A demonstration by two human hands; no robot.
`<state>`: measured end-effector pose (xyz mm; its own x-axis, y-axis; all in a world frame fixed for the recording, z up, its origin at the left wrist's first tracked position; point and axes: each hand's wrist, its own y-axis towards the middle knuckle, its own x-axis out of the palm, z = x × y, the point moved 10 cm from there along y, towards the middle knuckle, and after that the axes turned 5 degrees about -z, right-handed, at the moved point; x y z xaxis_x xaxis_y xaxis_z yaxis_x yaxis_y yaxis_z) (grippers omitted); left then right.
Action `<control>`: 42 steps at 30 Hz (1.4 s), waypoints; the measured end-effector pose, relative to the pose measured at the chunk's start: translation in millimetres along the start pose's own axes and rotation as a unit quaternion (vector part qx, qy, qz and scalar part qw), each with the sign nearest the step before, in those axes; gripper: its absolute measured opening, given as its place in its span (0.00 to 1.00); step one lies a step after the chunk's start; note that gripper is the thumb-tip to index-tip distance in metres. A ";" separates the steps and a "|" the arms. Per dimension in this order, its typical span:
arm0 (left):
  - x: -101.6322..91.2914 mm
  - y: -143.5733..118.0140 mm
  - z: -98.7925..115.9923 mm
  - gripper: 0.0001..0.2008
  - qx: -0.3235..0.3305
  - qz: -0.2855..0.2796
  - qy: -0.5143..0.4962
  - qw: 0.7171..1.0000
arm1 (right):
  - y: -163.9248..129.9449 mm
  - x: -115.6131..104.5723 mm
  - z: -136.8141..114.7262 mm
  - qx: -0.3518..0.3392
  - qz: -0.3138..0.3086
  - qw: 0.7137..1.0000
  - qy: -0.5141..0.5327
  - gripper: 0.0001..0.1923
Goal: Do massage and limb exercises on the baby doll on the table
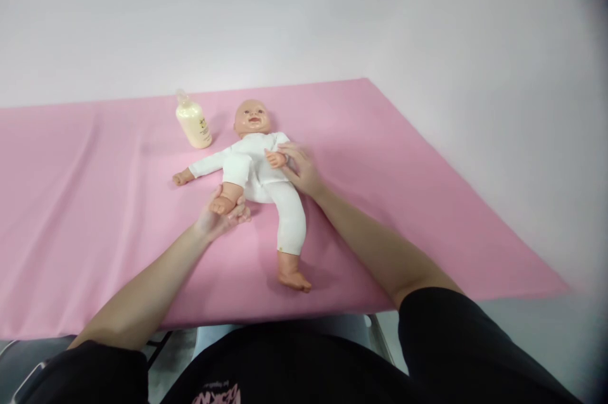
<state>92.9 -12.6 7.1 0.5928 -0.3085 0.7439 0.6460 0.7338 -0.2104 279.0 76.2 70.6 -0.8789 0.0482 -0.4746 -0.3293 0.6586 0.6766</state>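
A baby doll (259,166) with a white cloth body lies on its back, its head away from me. My left hand (217,215) is wrapped under the ankle of the doll's leg on my left, and that leg is bent and raised. The doll's other leg stretches toward me, its bare foot near the front edge. My right hand (303,168) is closed around the doll's arm on my right, near the wrist, with the small plastic hand lying over the chest. The doll's other arm extends out to the left.
A pump bottle (194,124) of pale yellow liquid stands left of the doll's head. Pink cloth (380,201) covers the table, with folds at the left. White wall rises behind and to the right. The table's front edge is close to my body.
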 end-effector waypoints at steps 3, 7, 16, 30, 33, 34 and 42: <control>-1.3 3.3 -3.1 0.33 -0.006 0.013 0.006 1.000 | 2.2 10.0 -5.3 -0.026 -0.047 0.998 -0.038 0.16; 0.1 4.6 -5.9 0.33 -0.014 0.016 0.021 1.000 | 2.1 14.3 -3.9 -0.036 -0.053 0.996 -0.056 0.16; 24.4 -6.8 -12.3 0.29 -0.034 -0.140 0.147 0.979 | -1.8 -2.9 14.6 0.032 0.041 0.998 0.030 0.21; 30.6 -41.2 -56.6 0.25 -0.250 -0.305 0.379 0.837 | -46.0 -33.1 142.9 0.308 0.294 0.860 0.280 0.23; 31.9 -41.6 -58.0 0.21 -0.246 -0.315 0.391 0.829 | -53.7 -30.1 159.1 0.345 0.311 0.830 0.310 0.20; 32.1 -41.4 -58.2 0.21 -0.243 -0.317 0.390 0.829 | -55.1 -29.6 161.6 0.351 0.319 0.820 0.320 0.20; 36.1 -39.4 -57.7 0.29 -0.244 -0.300 0.308 0.869 | -51.8 -33.6 140.7 0.326 0.327 0.830 0.312 0.20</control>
<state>116.6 -87.5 5.6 0.1268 -0.9232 0.3628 0.9656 0.0311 -0.2581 374.1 146.1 -27.7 -0.8709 0.2914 0.3957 0.3670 0.9211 0.1296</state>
